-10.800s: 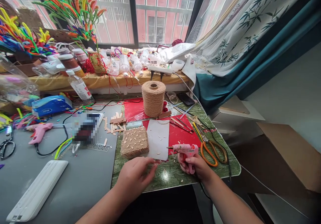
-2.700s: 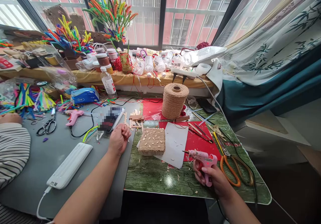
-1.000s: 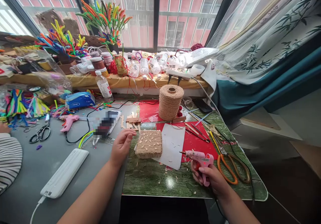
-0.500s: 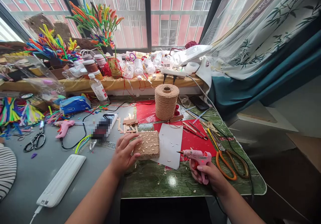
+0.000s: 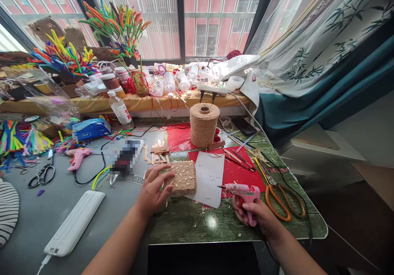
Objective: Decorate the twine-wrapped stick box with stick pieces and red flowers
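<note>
L hand (image 5: 153, 191), fingers spread, at L end of twine-wrapped box (image 5: 182, 177); R hand (image 5: 261, 211) grips pink glue gun (image 5: 238, 189), nozzle pointing L; twine spool (image 5: 203, 126) upright behind box; scissors (image 5: 272, 181) lie R of gun

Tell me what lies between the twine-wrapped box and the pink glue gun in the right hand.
In the head view, a white sheet scattered with small slivers lies between the twine-wrapped box and the held glue gun.
</note>
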`<action>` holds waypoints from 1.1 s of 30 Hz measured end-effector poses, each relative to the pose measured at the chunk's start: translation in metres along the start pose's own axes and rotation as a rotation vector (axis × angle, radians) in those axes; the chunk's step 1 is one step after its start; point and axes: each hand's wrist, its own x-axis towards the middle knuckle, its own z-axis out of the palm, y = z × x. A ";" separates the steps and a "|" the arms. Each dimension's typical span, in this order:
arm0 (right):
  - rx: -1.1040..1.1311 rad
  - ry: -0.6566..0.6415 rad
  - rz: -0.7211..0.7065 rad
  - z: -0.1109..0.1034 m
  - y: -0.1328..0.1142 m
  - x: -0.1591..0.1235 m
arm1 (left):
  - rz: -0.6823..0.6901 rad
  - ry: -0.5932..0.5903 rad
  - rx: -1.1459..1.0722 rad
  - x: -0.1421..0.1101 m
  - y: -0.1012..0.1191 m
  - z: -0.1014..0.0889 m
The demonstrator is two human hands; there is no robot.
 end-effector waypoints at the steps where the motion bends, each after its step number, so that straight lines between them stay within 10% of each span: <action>1: 0.002 -0.001 -0.003 0.001 0.000 0.000 | 0.004 0.005 -0.006 0.000 0.000 0.000; 23: 0.012 -0.006 -0.015 0.008 -0.006 0.001 | 0.029 0.071 -0.024 -0.005 -0.003 0.000; 33: 0.013 -0.010 -0.017 0.006 -0.006 0.002 | -0.312 -0.093 -0.580 -0.010 -0.017 0.021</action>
